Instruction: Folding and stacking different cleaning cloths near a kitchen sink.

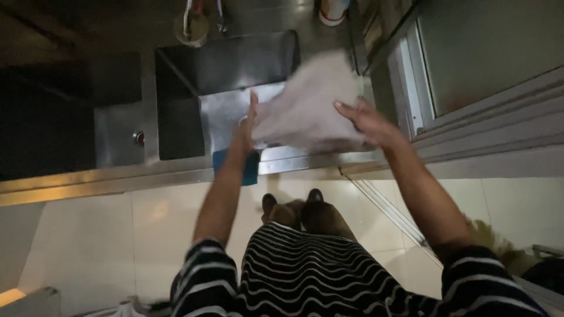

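Both hands are up in my view: my left hand (247, 126) and right hand (367, 120) each grasp one edge of a single pale grey cloth (308, 108), stretched between them above the steel sink (176, 100). It looks thin, rumpled and motion-blurred. I count one cloth, one blue pad (249, 170) on the sink's front rim, and one faucet (191, 23).

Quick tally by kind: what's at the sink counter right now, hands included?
Hands: 2, left hand, right hand
Pale cloth, held between them: 1
Blue cloth at the counter edge: 1
Steel sink: 1
Tap: 1
White container: 1
Total: 7
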